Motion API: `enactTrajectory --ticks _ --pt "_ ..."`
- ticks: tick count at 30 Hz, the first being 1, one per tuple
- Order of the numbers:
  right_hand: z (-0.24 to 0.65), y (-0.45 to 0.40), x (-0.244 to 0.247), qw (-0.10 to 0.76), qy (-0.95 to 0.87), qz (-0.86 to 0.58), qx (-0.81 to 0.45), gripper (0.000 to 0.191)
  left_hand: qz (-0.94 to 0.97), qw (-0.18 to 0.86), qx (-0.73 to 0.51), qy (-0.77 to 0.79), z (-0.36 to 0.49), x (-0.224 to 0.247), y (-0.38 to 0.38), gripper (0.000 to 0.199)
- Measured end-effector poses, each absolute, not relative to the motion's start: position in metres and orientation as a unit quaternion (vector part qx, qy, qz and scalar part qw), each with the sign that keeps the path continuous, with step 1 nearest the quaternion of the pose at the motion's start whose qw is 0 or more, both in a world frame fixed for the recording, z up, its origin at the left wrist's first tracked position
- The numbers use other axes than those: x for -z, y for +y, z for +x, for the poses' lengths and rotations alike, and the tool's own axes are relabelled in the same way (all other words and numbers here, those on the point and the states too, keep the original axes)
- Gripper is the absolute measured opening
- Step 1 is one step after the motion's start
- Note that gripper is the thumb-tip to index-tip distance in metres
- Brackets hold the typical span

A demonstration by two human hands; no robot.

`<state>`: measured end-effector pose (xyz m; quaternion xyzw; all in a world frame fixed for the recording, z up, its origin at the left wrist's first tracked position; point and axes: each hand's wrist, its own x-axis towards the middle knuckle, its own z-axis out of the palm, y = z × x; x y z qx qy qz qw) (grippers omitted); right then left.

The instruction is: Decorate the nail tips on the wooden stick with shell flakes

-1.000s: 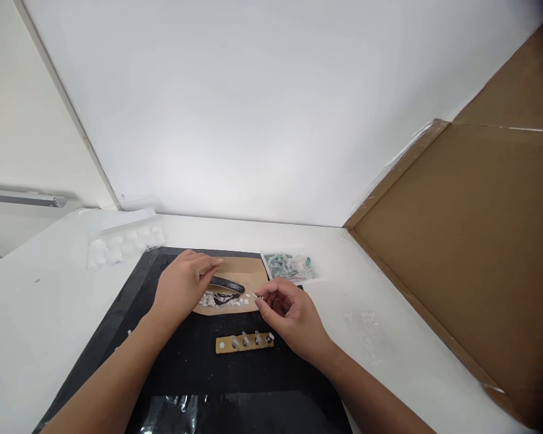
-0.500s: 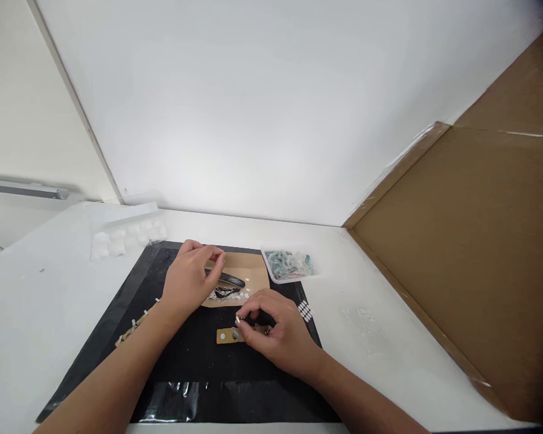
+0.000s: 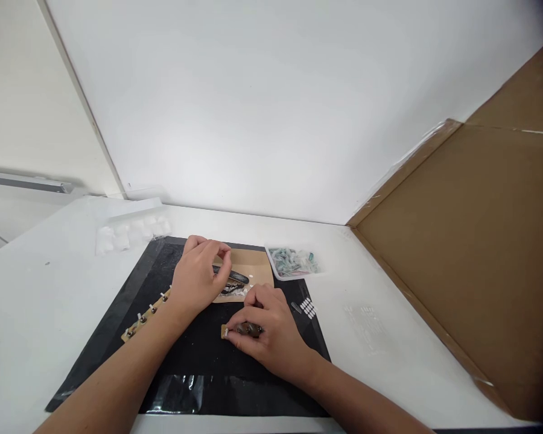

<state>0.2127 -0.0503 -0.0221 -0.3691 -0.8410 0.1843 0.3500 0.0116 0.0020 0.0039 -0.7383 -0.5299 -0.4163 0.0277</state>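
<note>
My left hand (image 3: pixel 201 271) hovers over the left edge of a brown paper sheet (image 3: pixel 253 259), thumb and fingertips pinched together; anything between them is too small to make out. Beside its fingertips a dark flat file (image 3: pixel 235 276) lies on the paper, with white bits below it. My right hand (image 3: pixel 271 328) reaches over a small tan strip (image 3: pixel 224 331) on the black mat (image 3: pixel 199 355). Its thumb and forefinger pinch a small whitish piece (image 3: pixel 226 331) at the strip's left end. Dark rounded pieces (image 3: pixel 248 329) show under its palm.
Another tan strip (image 3: pixel 145 316) with small upright pegs lies beside my left forearm. A clear tray (image 3: pixel 276 269) of greenish pieces stands behind the mat's right side. White ovals (image 3: pixel 308 308) lie at the mat's right edge. A clear case (image 3: pixel 133 232) sits back left; cardboard (image 3: pixel 470 241) stands right.
My right hand has moved slightly left and brought the small piece down onto the left end of the strip. My left hand keeps its pinch. The view has shifted a little.
</note>
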Motion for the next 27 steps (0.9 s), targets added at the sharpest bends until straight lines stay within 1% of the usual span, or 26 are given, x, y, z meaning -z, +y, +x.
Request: enactTrajectory --ticks 5,19,25,27 --pt "0.21 -0.0516 0.0254 0.328 -0.853 -0.382 -0.14 0.01 -0.736 0.026 0.421 -0.53 0.012 -0.0033 0.0026 0.01" --pt "0.2103 -0.0505 0.028 0.286 -0.878 -0.371 -0.104 0.012 -0.738 0.02 0.419 -0.528 0.0127 -0.004 0.0015 0.01" --pt "0.2128 -0.0504 0.0283 0.27 -0.887 -0.353 -0.127 0.016 -0.742 0.018 0.418 -0.524 0.0122 -0.0031 0.0025 0.01" --pt "0.2139 -0.051 0.0278 0.269 -0.885 -0.356 -0.13 0.014 -0.742 0.019 0.419 -0.522 0.0121 -0.0026 0.0028 0.011"
